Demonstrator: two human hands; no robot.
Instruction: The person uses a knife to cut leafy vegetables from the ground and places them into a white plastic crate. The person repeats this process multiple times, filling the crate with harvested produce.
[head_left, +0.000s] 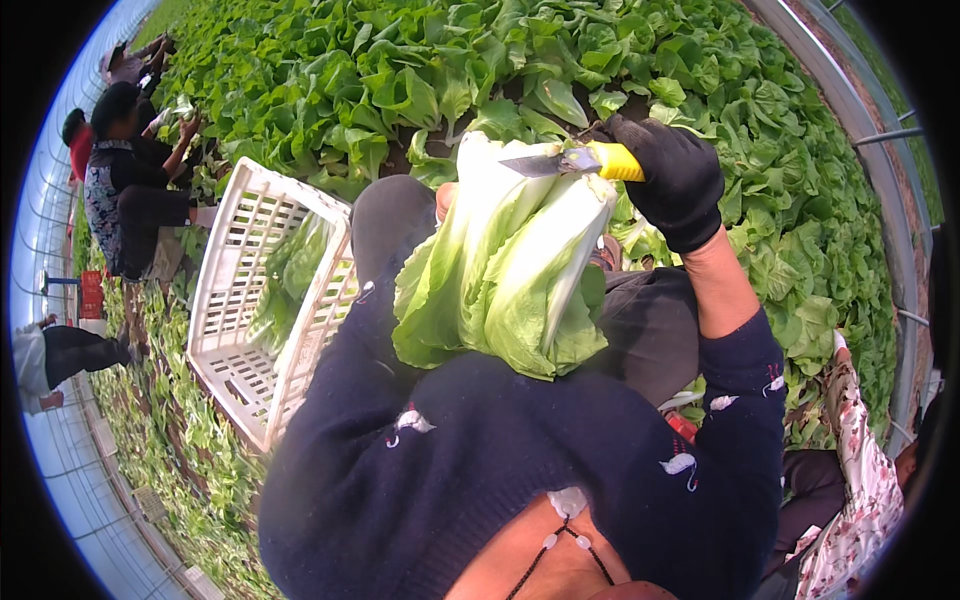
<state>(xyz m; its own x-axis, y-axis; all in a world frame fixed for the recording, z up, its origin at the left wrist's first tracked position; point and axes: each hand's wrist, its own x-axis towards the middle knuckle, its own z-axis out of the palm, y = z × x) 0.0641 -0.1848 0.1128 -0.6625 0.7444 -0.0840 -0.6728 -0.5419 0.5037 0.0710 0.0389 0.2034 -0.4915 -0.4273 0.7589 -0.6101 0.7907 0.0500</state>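
Two or so heads of leafy greens (517, 262), white at the stems and light green at the leaves, are held up before my chest with their cut ends away from me. Behind them my left hand (445, 199) is mostly hidden; only a bit of it shows at their left edge, supporting them. In a black glove, my right hand (671, 180) grips a knife with a yellow handle (618, 161). Its dark blade (534, 163) lies across the stem ends, touching or just above them.
A white plastic crate (234, 277) with some greens (289, 281) inside stands tilted at my left. Dense rows of growing greens (420, 67) spread ahead. Several people work at the left, one seated person (124, 187) nearest; another person's floral sleeve (855, 465) is at my right. Metal greenhouse framing (862, 142) curves along the right.
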